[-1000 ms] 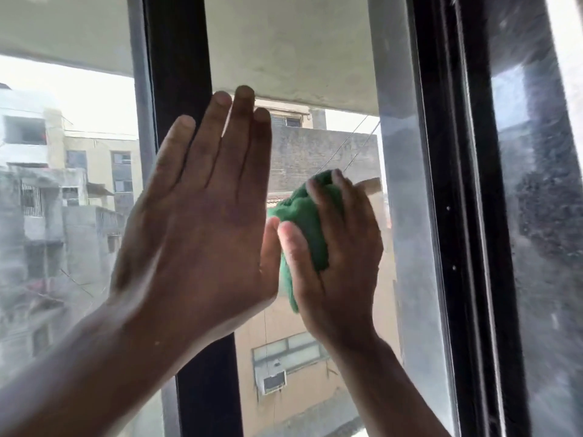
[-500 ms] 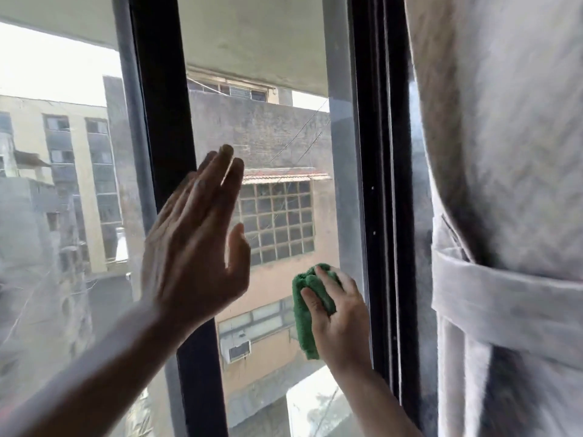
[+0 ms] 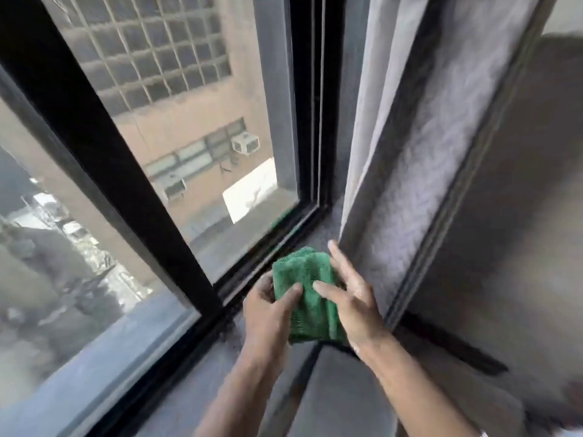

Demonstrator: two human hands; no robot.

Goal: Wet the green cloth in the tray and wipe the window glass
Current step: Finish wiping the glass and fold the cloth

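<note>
The green cloth (image 3: 310, 298) is bunched between both hands, low down over the grey sill (image 3: 176, 367) near the bottom corner of the window and off the glass. The left hand (image 3: 268, 313) pinches its left edge, thumb laid across the front; the right hand (image 3: 353, 298) cups the other side, with fingers spread along the cloth's top and face. That two-handed hold looks like refolding or turning the cloth to a fresh side (or getting ready to carry it off for more water), rather than wiping. No tray is in view. The window glass (image 3: 195, 127) lies just beyond, behind the black frame (image 3: 104, 159), and it looks hazy in the left pane. A grey curtain (image 3: 407, 152) hangs just right of the hands, close to the right fingertips.
</note>
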